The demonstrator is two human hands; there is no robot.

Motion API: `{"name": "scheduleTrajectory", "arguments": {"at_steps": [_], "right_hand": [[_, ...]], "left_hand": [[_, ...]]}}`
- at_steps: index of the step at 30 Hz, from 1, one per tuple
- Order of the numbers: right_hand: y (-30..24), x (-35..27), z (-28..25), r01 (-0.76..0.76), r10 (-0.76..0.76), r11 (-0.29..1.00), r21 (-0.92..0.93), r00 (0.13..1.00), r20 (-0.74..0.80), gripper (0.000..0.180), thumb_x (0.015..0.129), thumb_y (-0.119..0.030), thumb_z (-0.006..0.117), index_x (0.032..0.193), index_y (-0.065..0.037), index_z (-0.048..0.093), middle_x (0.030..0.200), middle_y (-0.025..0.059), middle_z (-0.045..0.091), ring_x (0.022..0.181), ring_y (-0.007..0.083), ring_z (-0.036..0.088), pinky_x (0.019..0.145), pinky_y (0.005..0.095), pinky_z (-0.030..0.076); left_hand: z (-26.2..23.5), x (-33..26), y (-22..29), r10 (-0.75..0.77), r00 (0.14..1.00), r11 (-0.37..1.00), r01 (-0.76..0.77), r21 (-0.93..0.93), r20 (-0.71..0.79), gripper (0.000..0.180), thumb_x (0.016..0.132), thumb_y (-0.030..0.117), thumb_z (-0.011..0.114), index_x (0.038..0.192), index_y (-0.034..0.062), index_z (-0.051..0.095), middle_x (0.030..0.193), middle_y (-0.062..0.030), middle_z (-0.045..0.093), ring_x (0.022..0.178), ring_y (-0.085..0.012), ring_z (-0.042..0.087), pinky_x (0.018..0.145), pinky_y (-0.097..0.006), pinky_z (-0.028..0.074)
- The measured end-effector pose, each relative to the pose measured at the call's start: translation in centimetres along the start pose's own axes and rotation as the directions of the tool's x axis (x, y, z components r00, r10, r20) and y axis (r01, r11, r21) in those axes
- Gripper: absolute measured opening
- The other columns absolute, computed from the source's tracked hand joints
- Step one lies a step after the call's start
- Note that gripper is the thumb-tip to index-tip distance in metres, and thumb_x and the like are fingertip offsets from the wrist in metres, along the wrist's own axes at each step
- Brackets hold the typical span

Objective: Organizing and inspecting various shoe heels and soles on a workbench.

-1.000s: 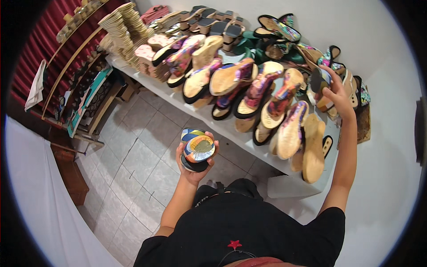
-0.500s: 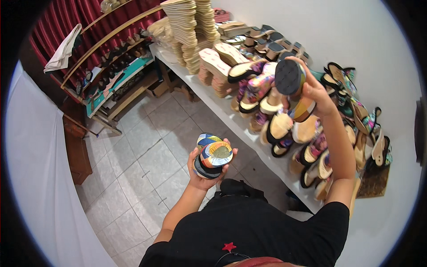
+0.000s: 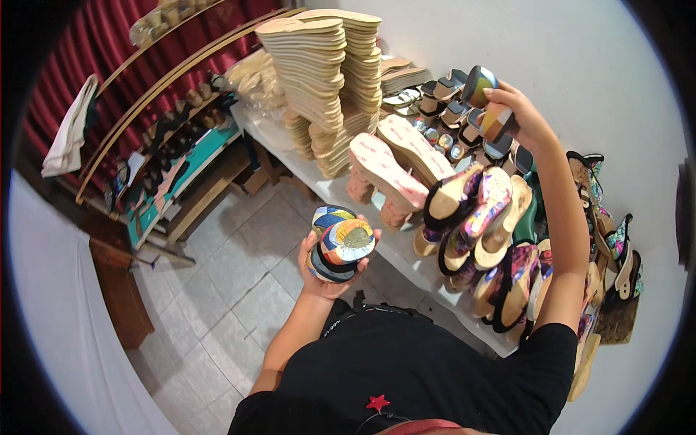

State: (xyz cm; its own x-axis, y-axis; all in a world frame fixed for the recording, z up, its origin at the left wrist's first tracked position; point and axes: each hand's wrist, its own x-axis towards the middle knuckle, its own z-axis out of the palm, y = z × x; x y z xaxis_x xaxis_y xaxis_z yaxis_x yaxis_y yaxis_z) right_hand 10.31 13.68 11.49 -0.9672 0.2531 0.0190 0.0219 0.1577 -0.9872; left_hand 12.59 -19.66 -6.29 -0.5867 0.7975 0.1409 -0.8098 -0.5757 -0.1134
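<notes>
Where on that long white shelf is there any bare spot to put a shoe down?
One bare strip shows on the white shelf, left of the stacked tan soles, and a thin front edge below the pink wedges. Rightward, the colourful sandals crowd it edge to edge.

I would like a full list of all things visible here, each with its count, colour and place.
patterned shoe piece: one, multicoloured, in the right hand above the bench
patterned shoe pieces: a small stack, multicoloured, in the left hand
bare soles: two tall stacks, beige, far end of the bench
wedge sandals: many, multicoloured, along the bench
pink wedges: a pair, pink, beside the stacks
bench: one, white, along the wall
wooden shelves: one unit, brown, at left
right hand: raised
left hand: at waist
</notes>
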Motion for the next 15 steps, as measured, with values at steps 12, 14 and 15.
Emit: {"name": "scheduleTrajectory", "arguments": {"at_steps": [12, 14, 15], "right_hand": [[8.4, 11.4, -2.3, -0.343, 0.087, 0.751, -0.564, 0.899, -0.430, 0.060, 0.062, -0.027, 0.070, 0.113, -0.001, 0.051, 0.097, 0.0174, 0.060, 0.089, 0.0219, 0.059, 0.077, 0.0299, 0.044], [10.0, 12.8, -2.9, -0.427, 0.086, 0.588, -0.687, 0.878, -0.471, 0.066, 0.056, -0.031, 0.070, 0.111, 0.001, 0.053, 0.097, 0.0201, 0.060, 0.091, 0.0259, 0.059, 0.080, 0.0315, 0.044], [10.5, 13.5, -2.7, -0.483, 0.135, 0.506, -0.715, 0.863, -0.487, 0.068, 0.053, -0.032, 0.070, 0.111, 0.001, 0.054, 0.097, 0.0211, 0.060, 0.092, 0.0278, 0.059, 0.081, 0.0320, 0.044]], "left_hand": [[-0.1, 15.2, 11.9, -0.498, 0.867, 0.867, 0.498, -0.036, -0.013, 0.072, 0.076, 0.040, 0.054, 0.129, 0.0012, 0.023, 0.125, -0.0146, 0.034, 0.121, -0.0397, 0.030, 0.077, -0.052, 0.050], [-0.2, 17.1, 12.1, -0.557, 0.831, 0.830, 0.556, -0.050, -0.002, 0.074, 0.076, 0.038, 0.055, 0.129, -0.0005, 0.021, 0.123, -0.0150, 0.032, 0.121, -0.0395, 0.028, 0.077, -0.052, 0.051], [-0.6, 18.2, 12.3, -0.575, 0.818, 0.816, 0.574, -0.067, -0.010, 0.074, 0.076, 0.038, 0.055, 0.129, -0.0005, 0.021, 0.123, -0.0150, 0.032, 0.121, -0.0395, 0.028, 0.077, -0.052, 0.051]]}}
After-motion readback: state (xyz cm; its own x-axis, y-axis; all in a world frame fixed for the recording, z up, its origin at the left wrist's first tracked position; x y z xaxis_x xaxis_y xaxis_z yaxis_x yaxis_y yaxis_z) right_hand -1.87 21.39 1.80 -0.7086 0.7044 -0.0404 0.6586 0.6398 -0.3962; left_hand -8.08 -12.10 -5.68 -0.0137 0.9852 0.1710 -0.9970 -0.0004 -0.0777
